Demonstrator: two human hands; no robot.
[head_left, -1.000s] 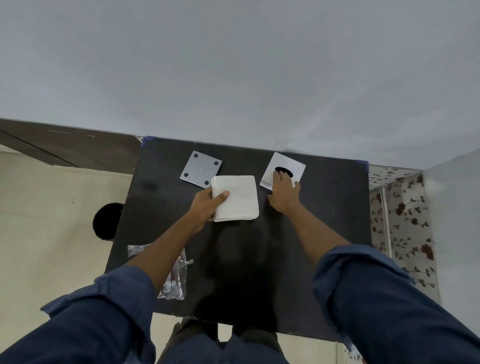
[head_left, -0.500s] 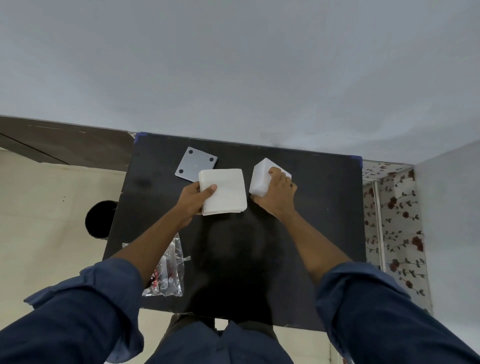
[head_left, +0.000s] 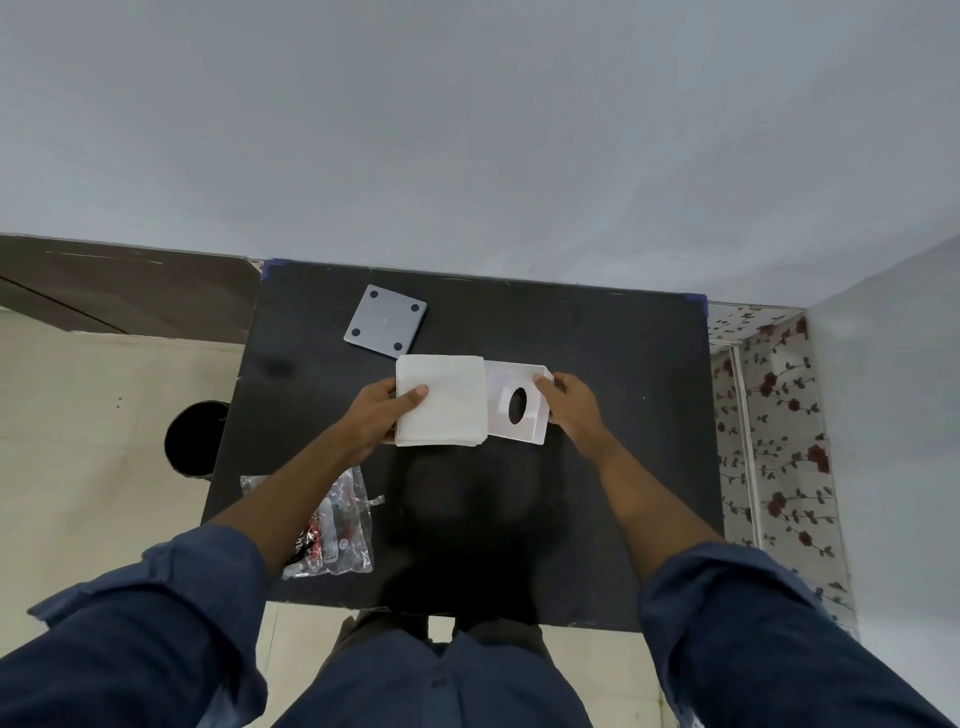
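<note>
Plainly, your left hand pinched the tissues at their left edge, thumb on top and the fingers curled underneath, out of sight. Your right hand gripped the box by its right end, fingers wrapped over the far corner, with the oval hole turned up towards you. The two things met between your hands. The stack's right edge touched the box's open mouth or sat just inside it; I could not tell which from this angle. Both were over the middle of the desk, and it was not clear whether they rested on it or were held just above it.

By my judgement you were at the step of feeding the stack into the box, with most of the stack not yet in. The next move called for keeping the stack square and flat against the opening, then sliding your hands together. Loose sheets would likely buckle or catch on the rim if one corner led.

Further out, a grey plate with four dark dots lay flat just behind the tissues' far left corner. A clear bag lay at the desk's near left, partly under your left forearm.
</note>
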